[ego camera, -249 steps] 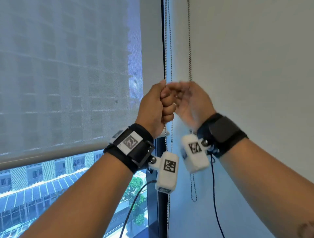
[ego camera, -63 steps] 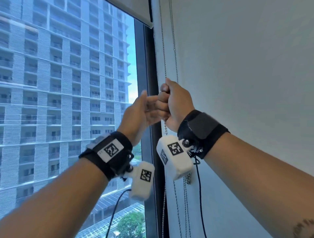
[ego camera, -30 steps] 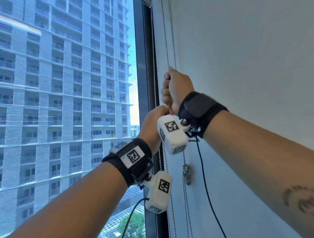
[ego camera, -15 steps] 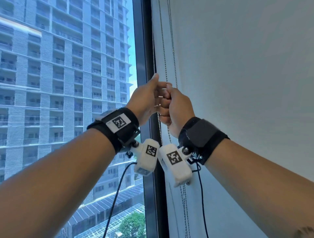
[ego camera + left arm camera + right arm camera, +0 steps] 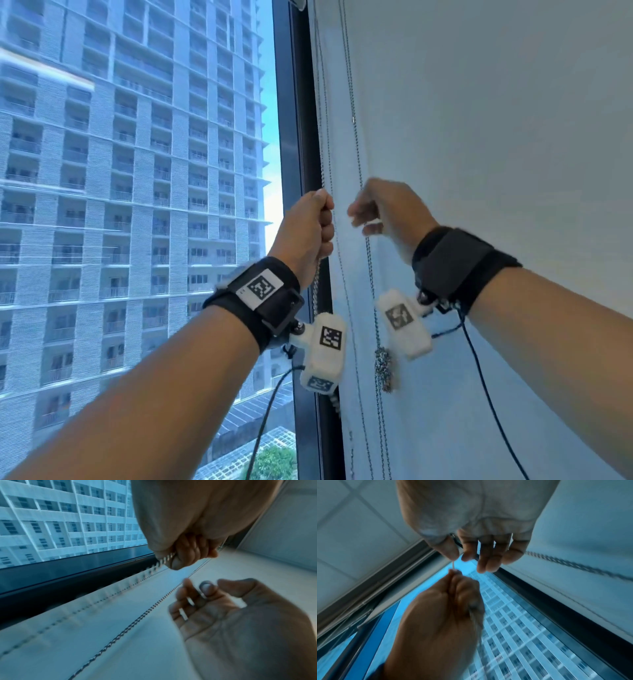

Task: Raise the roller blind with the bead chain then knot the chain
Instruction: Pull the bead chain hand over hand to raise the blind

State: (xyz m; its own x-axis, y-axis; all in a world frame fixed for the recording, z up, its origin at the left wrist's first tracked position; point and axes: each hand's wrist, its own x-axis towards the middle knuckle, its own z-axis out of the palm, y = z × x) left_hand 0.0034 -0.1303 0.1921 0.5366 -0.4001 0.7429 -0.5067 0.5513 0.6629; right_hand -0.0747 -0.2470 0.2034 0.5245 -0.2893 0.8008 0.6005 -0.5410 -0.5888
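Observation:
The bead chain (image 5: 322,144) hangs in thin strands along the dark window frame (image 5: 294,137). My left hand (image 5: 311,226) grips one strand in a fist, and beads come out below its fingers (image 5: 163,560). My right hand (image 5: 383,212) is blurred and sits a little apart to the right. Its fingers (image 5: 488,550) are loosely extended and hold nothing. Another strand (image 5: 358,154) runs down past it to a knotted bunch of chain (image 5: 383,366). Only a bottom corner of the roller blind (image 5: 297,2) shows at the top edge.
A pale wall (image 5: 496,137) fills the right side, close behind the chains. The window glass (image 5: 137,171) shows a tall building outside. Black cables (image 5: 479,370) hang from both wrist cameras below my hands.
Half a second ago both hands held the chain together. My right hand has since let go and moved right, and my left fist has come down slightly. The blind has risen almost out of view.

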